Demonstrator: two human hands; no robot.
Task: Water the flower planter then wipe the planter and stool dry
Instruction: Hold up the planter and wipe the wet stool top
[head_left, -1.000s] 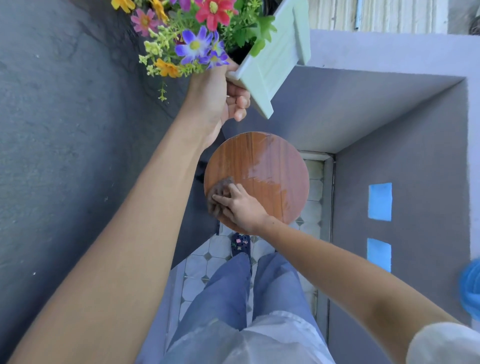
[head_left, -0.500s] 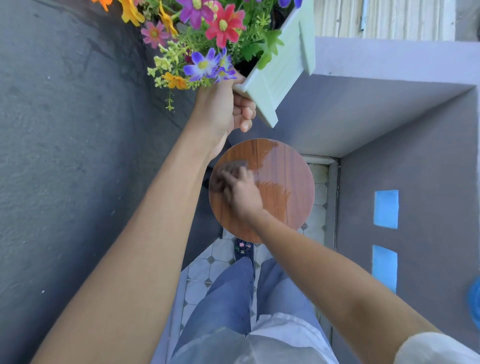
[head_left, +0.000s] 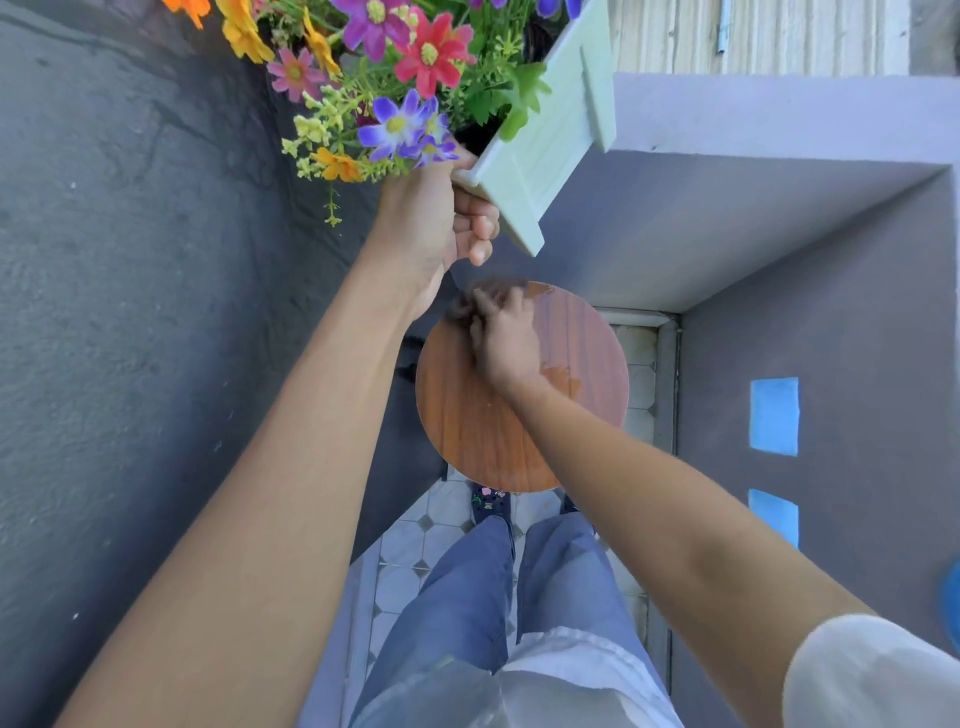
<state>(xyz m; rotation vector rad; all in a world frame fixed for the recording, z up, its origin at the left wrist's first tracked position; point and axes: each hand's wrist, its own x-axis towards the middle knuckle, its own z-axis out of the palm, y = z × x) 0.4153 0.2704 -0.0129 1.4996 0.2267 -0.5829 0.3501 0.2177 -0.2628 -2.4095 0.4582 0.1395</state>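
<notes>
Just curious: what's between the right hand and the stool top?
A dark cloth, bunched under the right hand and pressed on the stool, blurred in the head view.

No words, labels, brands or numbers can be read anywhere in my view, neither on the pale green planter (head_left: 545, 150) I hold, nor the wooden stool (head_left: 519, 415), nor the two plain blue patches (head_left: 774, 415) on the grey wall.

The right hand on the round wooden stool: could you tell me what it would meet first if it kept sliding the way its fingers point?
Probably nothing: the right hand, pressing a dark cloth, would clear the stool's far rim.
</notes>
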